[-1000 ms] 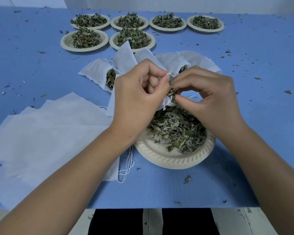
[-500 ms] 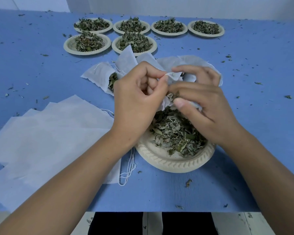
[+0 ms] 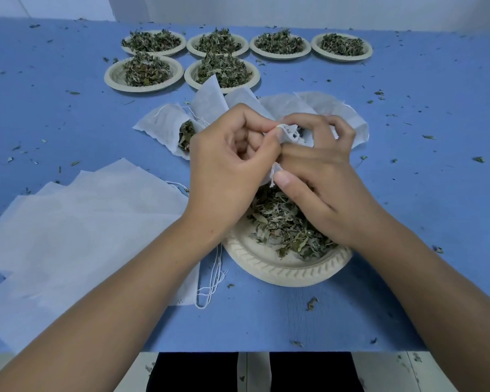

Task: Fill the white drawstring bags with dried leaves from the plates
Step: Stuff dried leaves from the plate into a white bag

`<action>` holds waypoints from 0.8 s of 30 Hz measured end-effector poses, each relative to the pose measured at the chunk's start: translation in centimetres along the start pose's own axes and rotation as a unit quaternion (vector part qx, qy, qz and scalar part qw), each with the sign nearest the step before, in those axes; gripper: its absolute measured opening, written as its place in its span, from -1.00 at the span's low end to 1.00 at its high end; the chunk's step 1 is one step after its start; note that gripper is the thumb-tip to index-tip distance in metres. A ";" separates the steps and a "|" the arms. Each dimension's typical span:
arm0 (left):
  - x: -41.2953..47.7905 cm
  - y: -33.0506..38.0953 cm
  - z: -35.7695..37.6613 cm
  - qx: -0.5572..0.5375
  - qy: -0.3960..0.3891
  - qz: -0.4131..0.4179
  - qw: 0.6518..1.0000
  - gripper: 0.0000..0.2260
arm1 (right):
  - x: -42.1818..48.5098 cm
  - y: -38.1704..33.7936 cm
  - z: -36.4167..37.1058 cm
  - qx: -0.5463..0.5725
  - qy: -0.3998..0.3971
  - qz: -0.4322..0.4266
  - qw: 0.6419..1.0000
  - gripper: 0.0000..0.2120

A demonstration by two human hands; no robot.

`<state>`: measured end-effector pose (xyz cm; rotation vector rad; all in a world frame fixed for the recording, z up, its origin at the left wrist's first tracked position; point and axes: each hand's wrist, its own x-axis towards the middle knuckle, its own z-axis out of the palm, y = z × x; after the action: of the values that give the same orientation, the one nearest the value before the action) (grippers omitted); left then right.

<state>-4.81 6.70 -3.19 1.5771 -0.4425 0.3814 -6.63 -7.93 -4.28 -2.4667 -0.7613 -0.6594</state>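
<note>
Head: filled bags (image 3: 164, 127) btwn near plate (image 3: 283, 271), far plates (image 3: 109, 79).

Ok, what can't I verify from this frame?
All head view.
Held bag: its fill level, covered by the left hand and right hand gripping it.
Near plate: the far part of its leaves, under the right hand.
Filled bags behind: their number, overlapped by both hands.
Empty bag stack: its count, crossed by the left forearm and cut by the left edge.
</note>
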 end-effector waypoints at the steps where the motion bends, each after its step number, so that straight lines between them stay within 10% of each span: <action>1: 0.0 0.0 0.0 0.003 0.007 -0.001 1.000 -0.88 | 0.0 0.1 -0.2 0.009 0.011 0.004 1.000 -0.56; 5: 0.4 -0.1 -0.1 0.000 0.036 -0.003 0.999 -0.84 | 0.0 0.7 -1.8 0.032 0.163 0.012 0.986 -0.57; 11: -0.1 0.2 -0.1 -0.036 -0.044 0.026 0.998 -0.85 | 0.1 -0.3 -0.4 0.042 -0.019 0.004 0.999 -0.51; 17: 0.5 0.0 -0.4 -0.035 0.030 -0.009 0.999 -0.86 | 0.3 1.0 -2.2 0.122 0.125 0.042 0.984 -0.50; 24: 0.2 0.2 -0.2 -0.043 -0.041 0.010 0.998 -0.84 | 0.1 0.7 -1.1 0.095 -0.025 0.014 0.995 -0.55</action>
<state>-4.70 6.85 -2.89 1.5092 -0.5308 0.3088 -6.48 -8.97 -3.58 -2.3230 -0.7710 -0.4927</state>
